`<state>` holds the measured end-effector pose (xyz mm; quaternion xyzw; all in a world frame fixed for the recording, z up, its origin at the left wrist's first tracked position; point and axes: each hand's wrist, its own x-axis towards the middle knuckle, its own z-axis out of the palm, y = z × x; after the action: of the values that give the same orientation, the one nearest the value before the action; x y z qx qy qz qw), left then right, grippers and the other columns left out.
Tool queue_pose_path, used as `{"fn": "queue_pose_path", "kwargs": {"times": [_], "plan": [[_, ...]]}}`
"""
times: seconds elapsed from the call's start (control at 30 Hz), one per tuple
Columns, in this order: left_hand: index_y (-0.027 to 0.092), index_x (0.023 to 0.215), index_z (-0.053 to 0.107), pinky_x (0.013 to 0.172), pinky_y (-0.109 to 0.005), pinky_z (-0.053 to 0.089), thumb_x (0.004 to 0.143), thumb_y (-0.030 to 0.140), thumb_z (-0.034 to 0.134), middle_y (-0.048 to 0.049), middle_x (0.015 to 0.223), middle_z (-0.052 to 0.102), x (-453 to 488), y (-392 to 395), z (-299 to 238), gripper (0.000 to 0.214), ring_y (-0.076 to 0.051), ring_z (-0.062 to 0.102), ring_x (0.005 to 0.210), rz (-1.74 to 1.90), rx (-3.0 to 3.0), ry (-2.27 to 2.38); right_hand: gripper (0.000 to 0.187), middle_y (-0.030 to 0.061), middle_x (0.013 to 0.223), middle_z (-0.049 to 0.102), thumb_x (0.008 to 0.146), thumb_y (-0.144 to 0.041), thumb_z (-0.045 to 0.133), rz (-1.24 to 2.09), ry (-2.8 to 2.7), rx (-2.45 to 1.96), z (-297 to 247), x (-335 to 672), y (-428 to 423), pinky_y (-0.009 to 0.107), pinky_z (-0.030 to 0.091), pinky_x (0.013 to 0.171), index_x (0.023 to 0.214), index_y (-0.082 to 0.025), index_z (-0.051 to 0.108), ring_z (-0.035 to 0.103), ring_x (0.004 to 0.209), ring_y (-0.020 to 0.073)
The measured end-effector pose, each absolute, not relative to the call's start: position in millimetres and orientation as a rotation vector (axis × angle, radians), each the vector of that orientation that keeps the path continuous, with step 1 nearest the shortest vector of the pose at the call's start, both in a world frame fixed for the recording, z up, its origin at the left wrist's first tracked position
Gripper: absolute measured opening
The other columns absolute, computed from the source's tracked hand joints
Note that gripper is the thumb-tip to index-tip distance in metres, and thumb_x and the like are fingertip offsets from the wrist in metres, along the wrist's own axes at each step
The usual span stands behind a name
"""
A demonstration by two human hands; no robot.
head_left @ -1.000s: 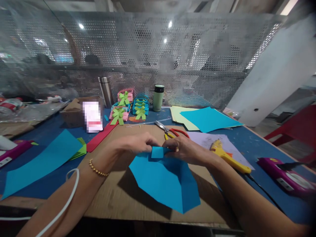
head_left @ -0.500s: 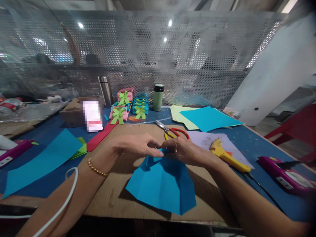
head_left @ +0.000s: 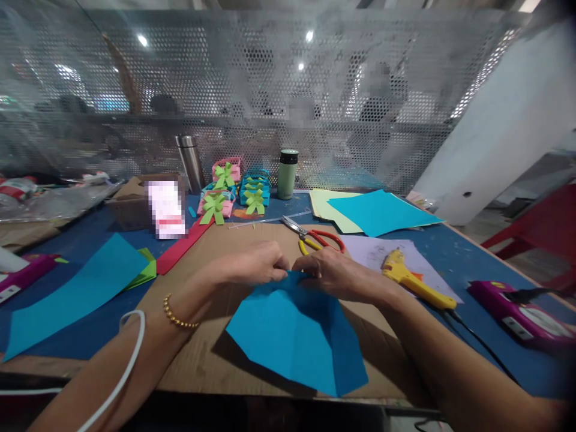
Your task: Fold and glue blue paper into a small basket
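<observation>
A creased sheet of blue paper lies over a brown cardboard sheet, its wide end toward me and its creases running lengthwise. My right hand is closed, pinching the paper's far edge with thumb and fingers. At the same edge, a little to the left, my left hand has its fingers curled and thumb pressed in on the paper; its fingertips are partly blurred. Scissors with red and yellow handles rest just beyond my right hand. A yellow glue gun sits to the right on a pale lilac sheet.
Small pink and blue paper baskets with green bows stand at the back, beside a green tumbler and a steel flask. Blue sheets lie back right. Another blue sheet lies left. Purple power strip at right.
My left hand has moved slightly left, its fingers curling in more. The paper's near end has spread flatter and shifted a little toward me. My right hand stays nearly in place.
</observation>
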<state>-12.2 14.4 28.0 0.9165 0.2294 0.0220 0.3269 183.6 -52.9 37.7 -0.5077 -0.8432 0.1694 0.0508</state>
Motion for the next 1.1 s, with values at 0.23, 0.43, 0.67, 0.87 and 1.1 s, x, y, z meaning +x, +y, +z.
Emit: {"fn": "queue_pose_path", "kwargs": {"times": [0.23,0.43,0.67,0.87,1.1], "plan": [[0.018,0.057,0.038,0.051,-0.029,0.018,0.079,0.025,0.051,0.0053,0.059,0.024,-10,16,21,0.027,-0.009,0.023,0.053,0.07,2.372,0.629,0.009,0.0012,0.076,0.069,0.08,-0.013,0.061,0.463,-2.583,-1.558,38,183,-53,0.025,0.03,0.06,0.083,-0.016,0.07,0.056,0.068,0.0126],[0.017,0.057,0.04,0.052,-0.03,0.017,0.082,0.021,0.051,0.0054,0.053,0.028,-9,10,23,0.028,-0.008,0.027,0.05,0.085,2.538,0.614,0.01,0.0014,0.078,0.069,0.079,-0.012,0.062,0.465,-2.611,-1.576,42,182,-55,0.025,0.029,0.06,0.085,-0.016,0.07,0.057,0.07,0.0132],[0.017,0.055,0.04,0.052,-0.03,0.016,0.081,0.018,0.055,0.0053,0.05,0.029,-7,3,32,0.03,-0.009,0.028,0.049,0.121,2.64,0.652,0.006,0.0011,0.076,0.068,0.08,-0.015,0.064,0.508,-2.581,-1.562,42,186,-54,0.024,0.028,0.058,0.083,-0.017,0.069,0.055,0.069,0.0128],[0.018,0.052,0.035,0.05,-0.03,0.013,0.082,0.02,0.056,0.0069,0.048,0.02,-1,-1,28,0.037,-0.007,0.021,0.046,0.123,2.639,0.62,0.022,-0.0009,0.062,0.06,0.09,-0.026,0.059,0.479,-2.611,-1.532,35,186,-53,0.026,0.023,0.054,0.073,-0.015,0.068,0.044,0.057,0.0095],[0.016,0.057,0.049,0.05,-0.023,0.025,0.084,0.026,0.056,0.0047,0.052,0.042,-13,10,38,0.03,-0.008,0.037,0.049,0.061,2.276,0.574,0.022,0.0016,0.063,0.063,0.086,-0.015,0.057,0.388,-2.638,-1.422,32,185,-52,0.026,0.025,0.056,0.066,-0.014,0.065,0.046,0.058,0.0104]]}}
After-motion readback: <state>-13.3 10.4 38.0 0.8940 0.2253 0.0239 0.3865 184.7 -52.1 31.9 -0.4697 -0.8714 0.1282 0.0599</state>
